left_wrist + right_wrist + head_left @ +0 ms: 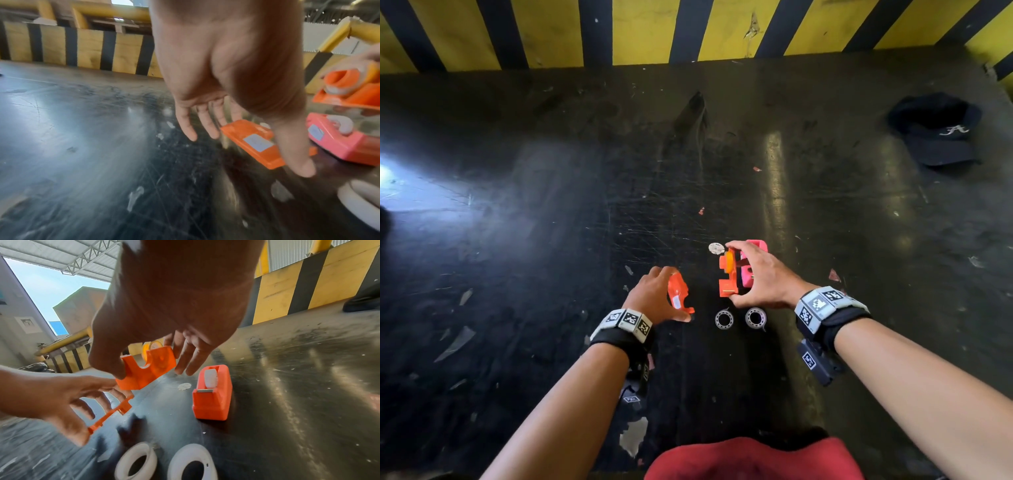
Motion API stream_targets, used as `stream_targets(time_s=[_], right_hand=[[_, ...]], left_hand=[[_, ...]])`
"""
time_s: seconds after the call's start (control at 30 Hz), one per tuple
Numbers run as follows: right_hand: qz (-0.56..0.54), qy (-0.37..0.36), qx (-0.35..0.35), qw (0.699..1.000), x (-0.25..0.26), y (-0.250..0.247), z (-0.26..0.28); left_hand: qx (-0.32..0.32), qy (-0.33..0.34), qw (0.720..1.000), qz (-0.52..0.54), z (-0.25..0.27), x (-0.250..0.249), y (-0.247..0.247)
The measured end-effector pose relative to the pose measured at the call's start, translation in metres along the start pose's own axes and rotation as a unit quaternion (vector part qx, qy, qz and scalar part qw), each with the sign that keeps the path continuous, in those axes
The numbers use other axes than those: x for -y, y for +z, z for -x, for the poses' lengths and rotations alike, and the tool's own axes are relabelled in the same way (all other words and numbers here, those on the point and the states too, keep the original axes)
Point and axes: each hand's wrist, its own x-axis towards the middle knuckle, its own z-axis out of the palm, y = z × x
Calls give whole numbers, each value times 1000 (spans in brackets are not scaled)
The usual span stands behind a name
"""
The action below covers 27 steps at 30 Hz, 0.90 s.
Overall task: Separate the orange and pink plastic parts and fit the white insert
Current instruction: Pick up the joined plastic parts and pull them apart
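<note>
My right hand [748,274] pinches an orange dispenser body [727,274] [146,368] between thumb and fingers and holds it off the table; a yellow tape roll [729,261] sits in it. Under that hand a pink dispenser [753,247] [212,392] stands on the table with a white insert [210,378] in its cradle. To the left is a flat orange part [678,294] [252,142]. My left hand [659,294] is spread over it with straight fingers and the thumb at its near end. Two white rings [723,318] [755,317] lie in front.
The worktable [551,222] is dark, scratched and flecked with tape scraps. A small round white disc [716,248] lies just beyond the dispensers. A dark cap [935,130] sits at the far right. A yellow-and-black striped wall [640,31] closes the back edge.
</note>
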Motion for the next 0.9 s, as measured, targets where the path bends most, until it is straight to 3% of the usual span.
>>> stream_targets(time_s=[0.17, 0.23, 0.3, 0.37, 0.5, 0.63, 0.7, 0.8, 0.9], right_hand=[[-10, -32, -3, 999, 5, 6, 1], [-11, -35, -14, 999, 3, 7, 2], [-11, -36, -23, 999, 2, 8, 2], [-13, -38, -29, 999, 3, 10, 2], [-21, -39, -35, 998, 5, 10, 3], [-22, -18, -35, 999, 1, 7, 7], [-9, 7, -35, 999, -5, 5, 11], [1, 39, -31, 999, -15, 3, 16], [-1, 56, -33, 998, -20, 4, 20]], left_hand=[[-11, -31, 997, -65, 3, -7, 8], [-42, -6, 999, -17, 0, -17, -1], [-77, 46, 991, 97, -5, -35, -16], [-45, 75, 977, 194, -8, -57, -32], [30, 99, 970, 221, -16, -79, -39], [29, 96, 958, 267, -18, -77, -31], [-4, 85, 956, 279, -14, -71, -30], [-48, 61, 983, 167, -4, -57, -23], [0, 62, 997, -43, 13, -48, -1]])
